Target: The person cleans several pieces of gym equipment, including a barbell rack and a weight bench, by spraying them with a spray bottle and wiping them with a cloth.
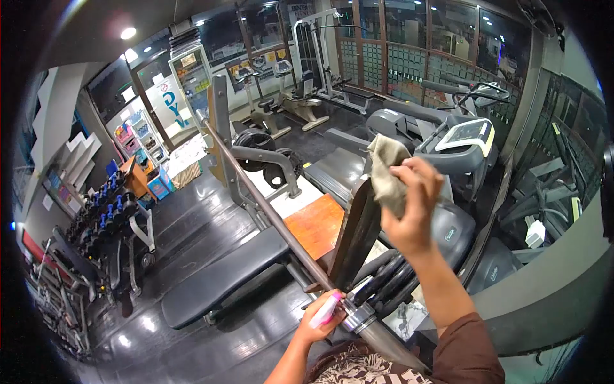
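My right hand [414, 214] grips a beige cloth [387, 168], held at the top of the dark upright post [358, 224] of the bench press rack. Lower down, my left hand [314, 320] is wrapped round a small white and pink bottle [327, 309], close beside the barbell [281, 224]. The bar runs across the rack from the far post to the metal collar [359, 318] near my body. Black weight plates [390, 281] hang by the near post.
A black padded bench [224, 278] lies left of the bar. Treadmills [460, 137] stand to the right, exercise bikes [300, 105] at the back. Dumbbells [115, 208] line the left side on a rack. An orange wooden board [314, 224] is on the floor beyond the bar.
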### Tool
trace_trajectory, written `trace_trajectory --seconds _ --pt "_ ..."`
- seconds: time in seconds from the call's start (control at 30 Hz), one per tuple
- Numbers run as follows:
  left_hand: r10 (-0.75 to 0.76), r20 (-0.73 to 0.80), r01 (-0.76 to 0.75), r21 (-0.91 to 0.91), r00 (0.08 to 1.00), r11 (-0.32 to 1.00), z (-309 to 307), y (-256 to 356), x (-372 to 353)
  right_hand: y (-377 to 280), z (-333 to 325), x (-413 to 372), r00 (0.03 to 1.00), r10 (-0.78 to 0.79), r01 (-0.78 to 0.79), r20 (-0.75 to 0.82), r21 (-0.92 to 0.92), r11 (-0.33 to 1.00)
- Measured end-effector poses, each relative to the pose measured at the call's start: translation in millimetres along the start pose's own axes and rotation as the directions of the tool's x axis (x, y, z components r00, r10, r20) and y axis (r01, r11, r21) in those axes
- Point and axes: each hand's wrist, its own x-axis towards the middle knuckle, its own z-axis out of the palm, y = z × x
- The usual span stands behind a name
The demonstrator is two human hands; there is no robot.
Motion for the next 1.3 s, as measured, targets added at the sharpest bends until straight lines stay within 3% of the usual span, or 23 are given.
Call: trace_trajectory --seconds 0.07,0.13,0.27,0.33,0.47,0.57,0.67,0.7,0.73,0.83,0.93,1.0,1.2,1.3 --pt "0.009 0.011 -0.009 0.015 1.000 1.000 -1 1 1 5 48 -35 0.975 -0.032 0.036 -0.221 0.013 0.999" --pt "0.018 0.018 -0.019 0.030 1.000 0.999 -2 2 4 -1 46 -55 0.988 -0.070 0.053 -0.139 -0.121 0.991" --pt "-0.011 0.030 0.012 -0.016 0.999 1.000 -2 -6 -2 -15 35 -98 0.988 -0.036 0.054 0.148 -0.121 0.991" --pt "0.021 0.042 -0.022 0.004 0.999 1.000 -4 -8 1 -19 35 -119 0.960 -0.124 0.129 0.249 -0.003 0.992" --pt "0.066 0.024 -0.067 0.047 0.998 0.997 -3 4 4 -15 27 -146 0.860 -0.152 0.034 0.487 0.243 0.969" --pt "0.006 0.024 -0.007 0.039 1.000 0.999 -2 6 2 -18 16 -138 0.789 -0.179 -0.023 0.588 0.318 0.948" --pt "0.032 0.003 -0.032 0.046 0.999 0.998 1 1 0 -14 -11 -83 0.918 -0.147 0.010 0.369 0.347 0.938" --pt "0.005 -0.004 -0.005 0.019 1.000 1.000 1 1 -1 -14 -20 -60 0.968 -0.124 0.056 0.216 0.299 0.953" --pt "-0.023 -0.009 0.022 -0.009 1.000 1.000 2 2 -2 -15 -25 -37 0.992 -0.109 0.092 0.057 0.242 0.966" --pt "-0.053 -0.028 0.053 -0.020 0.998 0.998 5 7 -2 -12 -11 -1 0.994 0.050 -0.034 -0.098 0.161 0.986" --pt "-0.055 -0.024 0.055 0.008 0.998 0.998 4 11 -1 -19 16 -23 1.000 0.000 0.001 0.014 -0.068 0.998" --pt "-0.060 -0.026 0.060 0.011 0.998 0.998 5 13 0 -26 28 -56 0.998 0.006 -0.001 0.059 -0.082 0.997" --pt "-0.045 -0.043 0.048 0.081 0.998 0.996 6 15 -2 -33 20 -132 0.920 -0.046 0.022 0.389 0.066 0.998" --pt "-0.113 -0.018 0.113 0.061 0.993 0.992 5 14 -5 -24 13 -147 0.813 -0.068 -0.080 0.579 0.226 0.971"
